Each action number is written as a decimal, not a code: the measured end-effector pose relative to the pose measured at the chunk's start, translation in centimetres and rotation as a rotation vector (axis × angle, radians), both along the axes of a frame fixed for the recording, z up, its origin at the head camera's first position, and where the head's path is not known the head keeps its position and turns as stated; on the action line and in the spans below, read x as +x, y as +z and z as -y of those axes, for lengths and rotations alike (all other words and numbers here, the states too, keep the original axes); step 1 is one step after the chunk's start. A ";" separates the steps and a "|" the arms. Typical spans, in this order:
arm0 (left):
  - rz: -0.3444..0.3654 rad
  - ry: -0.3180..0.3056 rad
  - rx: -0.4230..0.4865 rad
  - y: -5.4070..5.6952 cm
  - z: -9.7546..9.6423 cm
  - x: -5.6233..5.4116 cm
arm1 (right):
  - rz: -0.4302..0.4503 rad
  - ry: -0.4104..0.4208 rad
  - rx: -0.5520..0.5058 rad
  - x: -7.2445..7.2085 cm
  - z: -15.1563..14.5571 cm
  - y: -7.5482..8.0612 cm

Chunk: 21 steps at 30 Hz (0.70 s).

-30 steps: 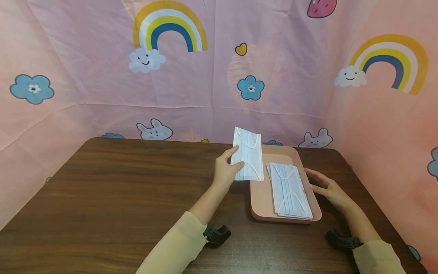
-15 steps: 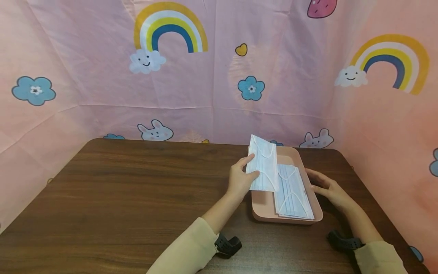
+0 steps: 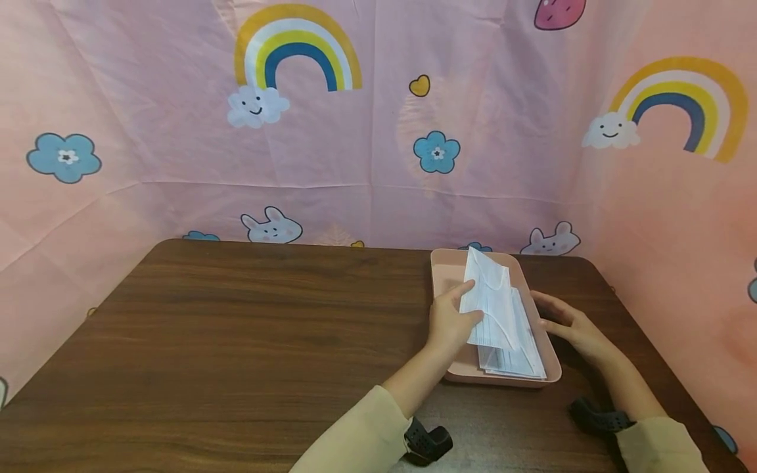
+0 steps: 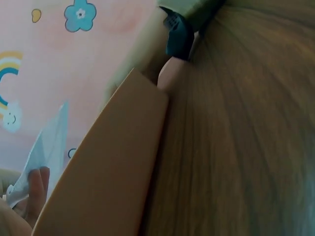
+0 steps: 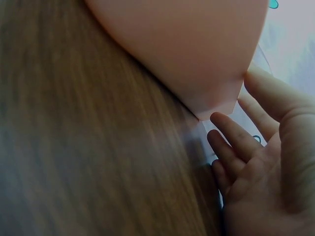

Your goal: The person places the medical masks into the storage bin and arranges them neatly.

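My left hand [image 3: 451, 322] pinches a pale blue face mask [image 3: 489, 299] by its left edge, thumb in front. That mask is tilted above a pink tray [image 3: 452, 358], over more face masks [image 3: 520, 362] lying stacked inside. In the left wrist view, the held mask [image 4: 47, 145] shows past the tray's wall [image 4: 108, 162], with the fingers [image 4: 37, 191] partly hidden. My right hand [image 3: 570, 328] rests at the tray's right side, its fingers loosely extended; in the right wrist view the thumb [image 5: 275, 93] touches the tray's edge [image 5: 197, 59].
The tray stands on a dark wooden table [image 3: 236, 341], towards its right back. A pink patterned cloth [image 3: 378, 131] hangs behind and at both sides. Each wrist wears a black camera band, the left one [image 3: 428, 445] and the right one [image 3: 597, 417].
My left hand has carried the face mask rightwards and slightly down, from beside the tray's left edge to above the stack. The right hand has stayed at the tray's side.
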State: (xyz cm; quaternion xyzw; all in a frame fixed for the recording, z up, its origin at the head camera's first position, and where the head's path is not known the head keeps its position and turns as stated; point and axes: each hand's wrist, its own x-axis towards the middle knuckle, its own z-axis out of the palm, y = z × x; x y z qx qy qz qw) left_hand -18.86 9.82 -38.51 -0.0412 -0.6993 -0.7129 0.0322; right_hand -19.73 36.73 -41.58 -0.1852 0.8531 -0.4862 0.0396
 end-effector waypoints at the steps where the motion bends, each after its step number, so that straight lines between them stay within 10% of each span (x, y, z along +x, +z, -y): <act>1: 0.010 0.006 -0.003 -0.1 -0.3 0.1 | -0.001 -0.001 0.002 0.0 0.0 0.0; 12: 0.170 0.083 -0.187 -0.7 -1.9 0.4 | -0.023 0.029 -0.029 -0.2 0.1 0.0; 21: 0.146 -0.003 -0.278 -0.9 -1.9 0.6 | -0.038 0.050 -0.059 -0.2 -0.2 -0.2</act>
